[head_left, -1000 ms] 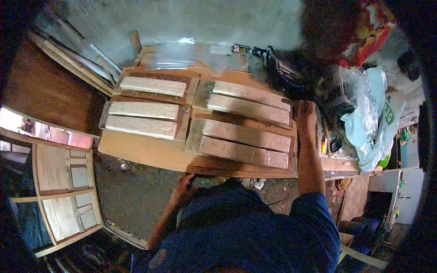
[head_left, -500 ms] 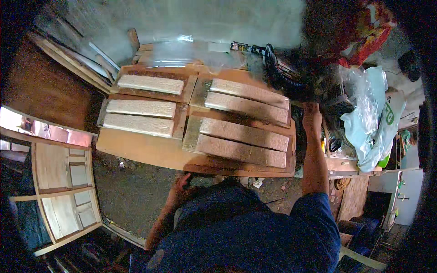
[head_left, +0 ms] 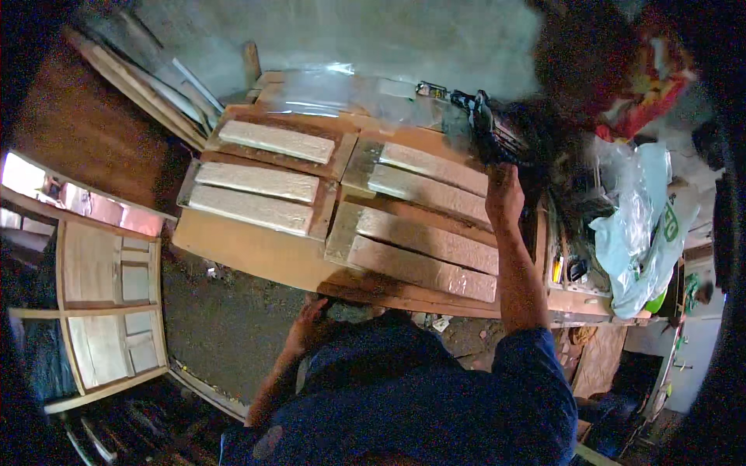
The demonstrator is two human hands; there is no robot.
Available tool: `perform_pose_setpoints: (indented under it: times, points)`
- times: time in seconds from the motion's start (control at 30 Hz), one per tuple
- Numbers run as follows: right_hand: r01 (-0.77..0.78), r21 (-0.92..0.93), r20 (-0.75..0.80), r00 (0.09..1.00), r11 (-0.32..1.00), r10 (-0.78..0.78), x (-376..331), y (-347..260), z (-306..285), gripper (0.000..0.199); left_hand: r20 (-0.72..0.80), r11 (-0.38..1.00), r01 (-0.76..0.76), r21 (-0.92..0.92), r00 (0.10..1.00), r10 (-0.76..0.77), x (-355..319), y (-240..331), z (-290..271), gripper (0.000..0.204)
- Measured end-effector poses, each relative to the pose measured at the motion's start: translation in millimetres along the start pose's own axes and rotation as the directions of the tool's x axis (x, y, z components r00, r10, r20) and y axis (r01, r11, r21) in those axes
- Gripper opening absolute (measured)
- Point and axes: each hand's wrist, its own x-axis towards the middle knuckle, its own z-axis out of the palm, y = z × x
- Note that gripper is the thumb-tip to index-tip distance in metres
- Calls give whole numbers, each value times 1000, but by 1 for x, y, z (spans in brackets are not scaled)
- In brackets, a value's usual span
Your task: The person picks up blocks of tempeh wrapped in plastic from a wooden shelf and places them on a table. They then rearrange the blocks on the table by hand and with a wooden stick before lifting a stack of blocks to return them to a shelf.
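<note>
Seven pale wooden slats (head_left: 423, 268) lie in rows on the desk (head_left: 256, 256). Right hand (head_left: 503, 193) rests at desk's far right edge, grip curled over it, next to a dark power tool (head_left: 497, 128). Left hand (head_left: 311, 322) sits at desk's near edge; can't tell its grip. White plastic bag (head_left: 637, 225) right of desk.

Grey wall (head_left: 373, 35), gritty dark floor (head_left: 225, 326), wooden frames (head_left: 101, 311) at left
</note>
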Motion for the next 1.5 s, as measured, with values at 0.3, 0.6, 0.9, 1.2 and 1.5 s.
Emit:
perform_pose_setpoints:
  times: [0.3, 0.6, 0.9, 1.2, 1.5]
  points:
    - [92, 22, 190, 977, 995, -95, 13, -60, 37, 22, -43, 986, -165, -2, 985, 165, -10, -39, -6, 64]
    - [135, 155, 34, 989, 979, -142, 5, -111, 66, 19, -62, 929, -54, -366, 997, 34, -6, -50, -44, 60]
    - [409, 301, 438, 743, 861, -506, -86, -218, 85, 34, -192, 959, -131, -252, 978, 83, 11, -53, -83, 57]
    - [400, 388, 369, 758, 830, -538, -90, -285, 107, 31, -394, 984, -77, -158, 919, 9, 39, -91, -96, 61]
    - [200, 532, 483, 726, 823, -489, -80, -334, 154, 28, -572, 984, 151, 92, 817, -71, 71, -123, -149, 68]
